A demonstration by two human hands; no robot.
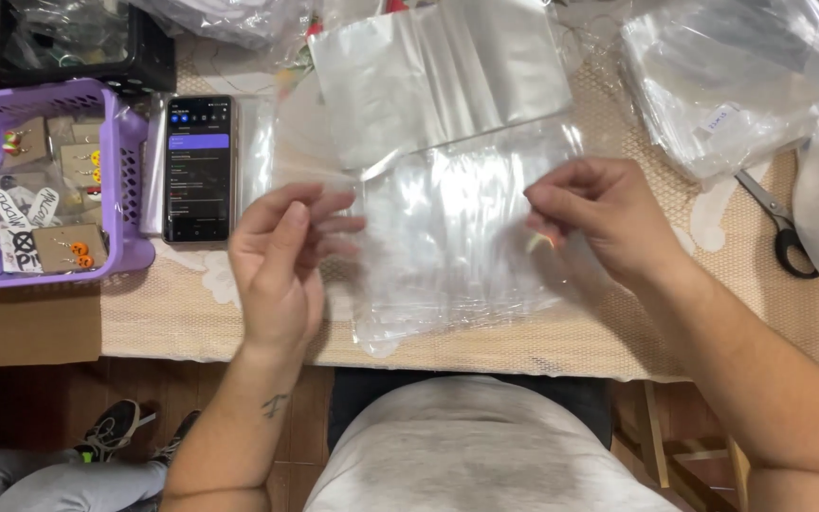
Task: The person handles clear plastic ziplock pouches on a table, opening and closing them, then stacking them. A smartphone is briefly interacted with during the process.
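Note:
A stack of clear plastic bags [447,237] lies on the table in front of me. My left hand [282,261] hovers over its left edge, fingers loosely curled, touching the plastic at the fingertips. At the stack's right side my right hand [599,218] is pinched shut on a small colourful item [542,242], partly hidden under the fingers. Whether that item is inside a bag, I cannot tell.
A purple basket [130,180] with earring cards sits at the left, a phone [199,166] beside it. More plastic bags [722,85] are piled at the back and right. Scissors [779,223] lie at the right. Someone's shoes [116,427] show under the table.

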